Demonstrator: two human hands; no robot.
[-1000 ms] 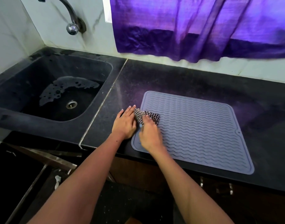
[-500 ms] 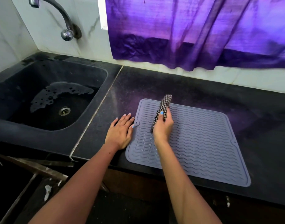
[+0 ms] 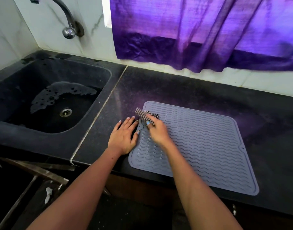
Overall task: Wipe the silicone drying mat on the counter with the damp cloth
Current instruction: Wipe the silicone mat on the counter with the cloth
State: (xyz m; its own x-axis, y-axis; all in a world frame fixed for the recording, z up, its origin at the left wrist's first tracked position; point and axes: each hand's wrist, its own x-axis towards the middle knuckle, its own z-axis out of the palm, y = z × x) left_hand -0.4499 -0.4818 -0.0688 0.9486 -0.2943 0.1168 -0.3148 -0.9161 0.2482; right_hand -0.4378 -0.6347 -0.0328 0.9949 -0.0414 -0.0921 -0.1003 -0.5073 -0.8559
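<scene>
The right hand [image 3: 157,132] has its fingers curled round a bunched checked cloth [image 3: 146,116], gripping it at the far-left corner of the silicone drying mat [image 3: 200,143]; the cloth is blurred, and one end pokes past the mat's edge over the bare counter [image 3: 175,87]. Whether the cloth presses on the ridges or rides just above them cannot be told. The left hand [image 3: 123,136] lies flat beside it, fingers straight and together, mostly on the counter with the thumb side touching the mat's left edge, apparently pinning it.

The mat lies flat on the dark stone counter, its near edge close to the counter's front lip, and most of its wavy surface to the right looks not yet reached.

The likely trouble: the cloth is held in a tight wad, so only a small patch meets the mat, and strokes may skip the grooves. A hard sideways stroke could also drag the light mat toward the lip if the left hand lifts.

To the left, well apart, is a black sink [image 3: 13,130] with a patch of foam near the drain [image 3: 65,112], and a tap [image 3: 68,22] above it. A purple curtain [image 3: 200,30] hangs behind. Nothing stands on the mat to block the wiping.
</scene>
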